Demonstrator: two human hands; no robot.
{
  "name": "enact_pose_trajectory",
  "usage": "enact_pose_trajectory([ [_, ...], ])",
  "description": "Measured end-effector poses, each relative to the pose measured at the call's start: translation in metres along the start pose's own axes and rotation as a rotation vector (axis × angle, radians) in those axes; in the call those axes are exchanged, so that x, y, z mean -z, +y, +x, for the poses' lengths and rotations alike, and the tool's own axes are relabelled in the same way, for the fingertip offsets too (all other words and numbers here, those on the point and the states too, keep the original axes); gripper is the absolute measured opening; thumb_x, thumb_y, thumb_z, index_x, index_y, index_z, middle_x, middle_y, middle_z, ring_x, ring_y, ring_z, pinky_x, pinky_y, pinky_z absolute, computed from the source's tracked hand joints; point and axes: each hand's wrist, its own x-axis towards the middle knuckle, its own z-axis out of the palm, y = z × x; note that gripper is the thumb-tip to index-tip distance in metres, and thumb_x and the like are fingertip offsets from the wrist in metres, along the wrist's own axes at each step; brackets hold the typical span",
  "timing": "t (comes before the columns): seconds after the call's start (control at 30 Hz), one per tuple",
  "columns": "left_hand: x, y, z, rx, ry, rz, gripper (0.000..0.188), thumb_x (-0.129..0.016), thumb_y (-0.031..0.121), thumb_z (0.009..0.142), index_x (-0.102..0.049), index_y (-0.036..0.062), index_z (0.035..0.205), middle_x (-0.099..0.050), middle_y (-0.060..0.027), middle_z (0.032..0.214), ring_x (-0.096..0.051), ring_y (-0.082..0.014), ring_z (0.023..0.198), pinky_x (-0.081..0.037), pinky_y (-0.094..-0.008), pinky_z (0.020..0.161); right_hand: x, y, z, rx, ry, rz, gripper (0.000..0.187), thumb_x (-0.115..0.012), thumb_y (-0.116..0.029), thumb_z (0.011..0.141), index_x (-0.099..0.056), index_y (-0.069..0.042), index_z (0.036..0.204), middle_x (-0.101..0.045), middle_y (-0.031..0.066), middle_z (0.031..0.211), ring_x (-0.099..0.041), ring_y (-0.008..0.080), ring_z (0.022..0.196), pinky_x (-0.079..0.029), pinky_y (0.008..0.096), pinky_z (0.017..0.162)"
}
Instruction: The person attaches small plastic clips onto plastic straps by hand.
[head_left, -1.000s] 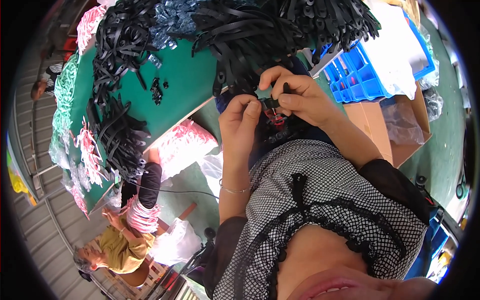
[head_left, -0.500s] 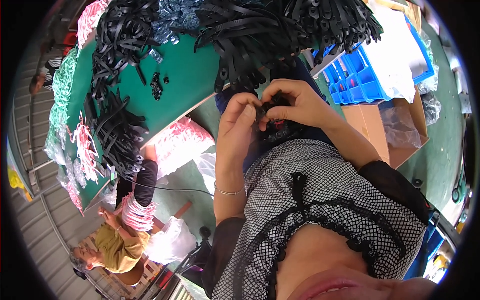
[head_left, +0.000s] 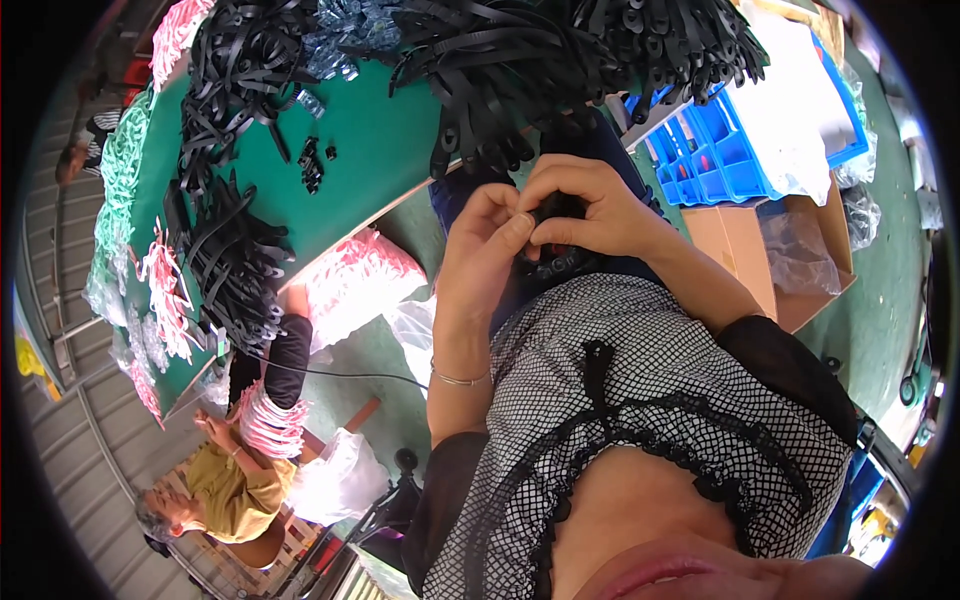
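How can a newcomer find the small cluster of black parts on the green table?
Start from the green table at the upper left of the picture. Right of the tangled black straps and below a small translucent packet lies the short, narrow cluster of black parts. Unlike the long, flat straps beside it, its pieces are tiny and chunky.

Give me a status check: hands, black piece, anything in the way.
Left hand, right hand: fingertips together, exact grip hidden. Black piece: mostly covered by right hand. Close ahead: black straps overhanging green table.
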Motion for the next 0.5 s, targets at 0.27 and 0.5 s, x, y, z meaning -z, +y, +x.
enact_pose_trajectory([
  [0.27,-0.003,0.005,-0.008,-0.085,0.112,0.194,0.011,-0.059,0.008,0.081,-0.055,-0.0009,0.086,-0.057,-0.0026,0.074,-0.049,-0.0073,0.066,-0.04,-0.0191,0.059,0.011,-0.011,-0.004,-0.173,0.185,-0.192,0.014,-0.064,-0.012,0.075,-0.056,-0.001,0.079,-0.05,0.0033,0.071,-0.045,0.0085,0.065,-0.036,0.0223,0.056],
  [0.5,-0.006,0.005,-0.008,-0.1,0.01,0.489,0.012,-0.065,0.006,0.076,-0.056,-0.0019,0.079,-0.057,-0.0009,0.072,-0.05,-0.0054,0.068,-0.04,-0.0191,0.059,0.009,-0.009,-0.006,-0.367,-0.098,0.032,0.017,-0.057,-0.012,0.08,-0.053,0.002,0.071,-0.044,-0.0006,0.055,-0.039,0.0031,0.053,-0.031,0.0202,0.047],
])
